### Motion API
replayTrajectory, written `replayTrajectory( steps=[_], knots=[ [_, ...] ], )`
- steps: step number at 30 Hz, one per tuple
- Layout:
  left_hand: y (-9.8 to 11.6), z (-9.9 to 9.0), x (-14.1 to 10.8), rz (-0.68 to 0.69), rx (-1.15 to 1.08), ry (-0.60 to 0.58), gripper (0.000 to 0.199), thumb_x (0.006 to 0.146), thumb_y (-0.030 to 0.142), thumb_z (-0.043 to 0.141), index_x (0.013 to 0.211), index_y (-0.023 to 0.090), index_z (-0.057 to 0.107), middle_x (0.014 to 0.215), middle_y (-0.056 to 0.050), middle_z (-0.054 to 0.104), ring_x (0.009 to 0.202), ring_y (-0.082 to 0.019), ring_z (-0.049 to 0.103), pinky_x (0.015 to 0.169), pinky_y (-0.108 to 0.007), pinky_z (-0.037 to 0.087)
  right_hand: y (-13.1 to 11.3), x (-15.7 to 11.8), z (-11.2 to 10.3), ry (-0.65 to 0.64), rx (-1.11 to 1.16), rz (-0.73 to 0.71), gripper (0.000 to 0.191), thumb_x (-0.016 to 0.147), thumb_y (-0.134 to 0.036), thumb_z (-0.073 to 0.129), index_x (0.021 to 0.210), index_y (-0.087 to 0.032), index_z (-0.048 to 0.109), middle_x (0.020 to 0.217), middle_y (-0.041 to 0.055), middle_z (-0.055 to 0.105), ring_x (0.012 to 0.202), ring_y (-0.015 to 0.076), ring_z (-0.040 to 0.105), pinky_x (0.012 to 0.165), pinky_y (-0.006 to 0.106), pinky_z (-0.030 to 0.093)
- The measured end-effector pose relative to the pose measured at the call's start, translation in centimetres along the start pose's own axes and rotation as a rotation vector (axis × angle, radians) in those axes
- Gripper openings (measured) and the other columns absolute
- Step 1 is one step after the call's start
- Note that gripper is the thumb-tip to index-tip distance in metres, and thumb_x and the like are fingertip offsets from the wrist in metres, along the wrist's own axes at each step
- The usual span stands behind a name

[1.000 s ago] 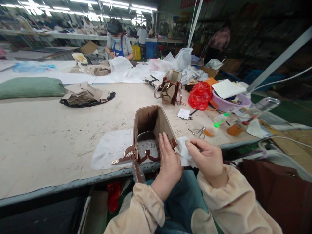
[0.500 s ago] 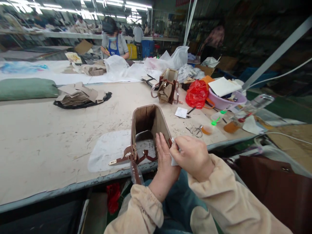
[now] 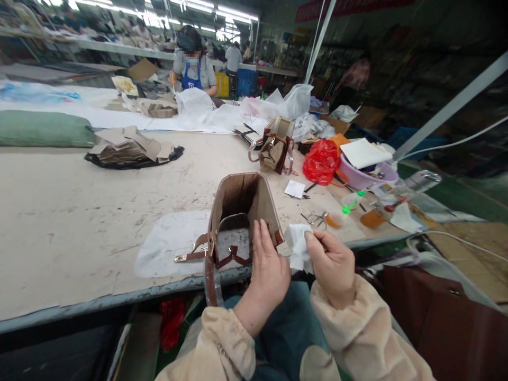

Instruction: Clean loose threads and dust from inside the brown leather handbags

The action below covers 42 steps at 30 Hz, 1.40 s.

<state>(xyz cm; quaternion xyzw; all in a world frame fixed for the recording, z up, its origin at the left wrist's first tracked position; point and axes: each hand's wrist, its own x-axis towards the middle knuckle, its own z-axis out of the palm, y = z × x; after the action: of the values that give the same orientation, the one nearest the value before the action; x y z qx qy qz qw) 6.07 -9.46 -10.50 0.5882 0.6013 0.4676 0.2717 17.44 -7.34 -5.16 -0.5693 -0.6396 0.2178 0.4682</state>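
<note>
An open-topped handbag with beige lining and brown trim stands at the table's front edge. Its brown strap with a metal clasp sticks out to the left, and a plastic-wrapped handle hangs over the edge. My left hand grips the bag's right wall, long fingers straight and together against the lining; its thumb is mostly hidden. Just right of the bag, my right hand is closed on a crumpled white cloth or tissue, held apart from the bag.
Scissors, a bottle of amber liquid and a purple basin lie to the right. Farther back are another handbag, a red plastic bag and stacked beige pieces. A co-worker sits across the table.
My right hand has drawn the white cloth or tissue away from the bag's right edge, moving right. My left hand stays on the bag, which has tilted slightly.
</note>
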Motion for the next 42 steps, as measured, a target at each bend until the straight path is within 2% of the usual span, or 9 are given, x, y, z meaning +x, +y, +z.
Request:
replayTrajectory(
  steps=[2,5,12,20,25,29,33,38,42],
  knots=[
    [0.0,-0.1,0.0,-0.001,-0.002,-0.003,0.084,0.074,0.003,0.041,0.148,0.009,0.001,0.157,-0.017,0.002,0.145,-0.023,-0.001,0.118,-0.043,0.012,0.2,1.0,-0.1,-0.009,-0.077,-0.231,0.015,0.086,-0.025,0.057,0.092,-0.018,0.069,0.082,0.0042,0.066,0.076,0.0167,0.060,0.071,0.028,0.049],
    [-0.3,0.0,0.0,-0.003,0.000,-0.012,0.086,0.072,0.002,0.042,0.148,0.008,0.001,0.157,-0.017,0.002,0.145,-0.024,0.000,0.118,-0.044,0.012,0.4,2.2,0.5,-0.197,-0.050,-0.520,0.022,0.087,-0.015,0.055,0.105,-0.019,0.067,0.096,0.0065,0.067,0.087,0.0161,0.063,0.078,0.028,0.051],
    [-0.7,0.4,0.0,0.021,0.026,-0.026,0.085,0.073,0.000,0.040,0.148,0.008,0.000,0.157,-0.018,0.001,0.145,-0.023,-0.001,0.118,-0.045,0.013,0.7,2.7,0.7,-0.321,-0.078,-0.804,0.036,0.086,-0.003,0.050,0.116,-0.020,0.062,0.099,0.0086,0.067,0.092,0.0178,0.061,0.079,0.032,0.052],
    [-0.4,0.4,-0.3,0.010,0.010,-0.050,0.073,0.087,0.013,0.038,0.148,0.010,-0.001,0.157,-0.018,-0.002,0.145,-0.024,0.000,0.118,-0.046,0.014,0.9,0.6,0.5,-0.251,-0.036,-0.829,0.033,0.085,-0.004,0.052,0.114,-0.015,0.062,0.091,0.0104,0.065,0.088,0.0192,0.058,0.078,0.035,0.050],
    [-0.9,-0.6,0.2,0.034,-0.044,-0.020,0.086,0.085,0.026,0.050,0.148,0.014,-0.007,0.157,-0.015,-0.004,0.145,-0.025,0.000,0.118,-0.044,0.012,0.4,-1.5,-0.6,-0.447,0.040,-0.733,0.031,0.085,-0.003,0.048,0.109,-0.017,0.062,0.091,0.0076,0.064,0.086,0.0166,0.058,0.074,0.030,0.050],
    [-0.9,-1.1,0.6,-0.010,0.014,-0.037,0.082,0.082,0.011,0.043,0.148,0.008,-0.006,0.157,-0.016,-0.003,0.145,-0.023,0.000,0.119,-0.042,0.011,1.0,-2.1,-2.5,-0.172,-0.003,-0.458,0.025,0.086,-0.005,0.051,0.102,-0.020,0.063,0.092,0.0042,0.062,0.086,0.0140,0.058,0.076,0.026,0.049],
    [-0.7,-0.9,0.5,-0.025,0.042,-0.037,0.081,0.078,0.004,0.037,0.148,0.007,-0.003,0.157,-0.016,-0.001,0.145,-0.022,0.001,0.119,-0.041,0.012,1.3,-0.7,-3.1,0.044,-0.098,-0.422,0.023,0.085,-0.009,0.056,0.102,-0.021,0.064,0.095,0.0036,0.064,0.089,0.0150,0.059,0.082,0.027,0.048],
    [-1.0,-0.7,0.4,0.017,0.013,-0.041,0.083,0.077,0.004,0.039,0.148,0.008,-0.002,0.157,-0.014,0.000,0.145,-0.021,0.002,0.119,-0.041,0.012,0.3,1.3,-1.0,-0.077,-0.160,-0.610,0.038,0.086,-0.006,0.054,0.120,-0.021,0.060,0.103,0.0067,0.062,0.094,0.0158,0.059,0.081,0.027,0.049],
    [-1.3,-0.8,0.5,0.003,-0.022,-0.039,0.083,0.074,0.003,0.040,0.148,0.006,0.002,0.157,-0.015,0.006,0.145,-0.021,0.006,0.119,-0.040,0.014,0.5,2.6,1.2,-0.320,-0.146,-0.760,0.045,0.088,-0.006,0.050,0.130,-0.020,0.052,0.101,0.0086,0.062,0.094,0.0173,0.058,0.080,0.030,0.051]
  ],
)
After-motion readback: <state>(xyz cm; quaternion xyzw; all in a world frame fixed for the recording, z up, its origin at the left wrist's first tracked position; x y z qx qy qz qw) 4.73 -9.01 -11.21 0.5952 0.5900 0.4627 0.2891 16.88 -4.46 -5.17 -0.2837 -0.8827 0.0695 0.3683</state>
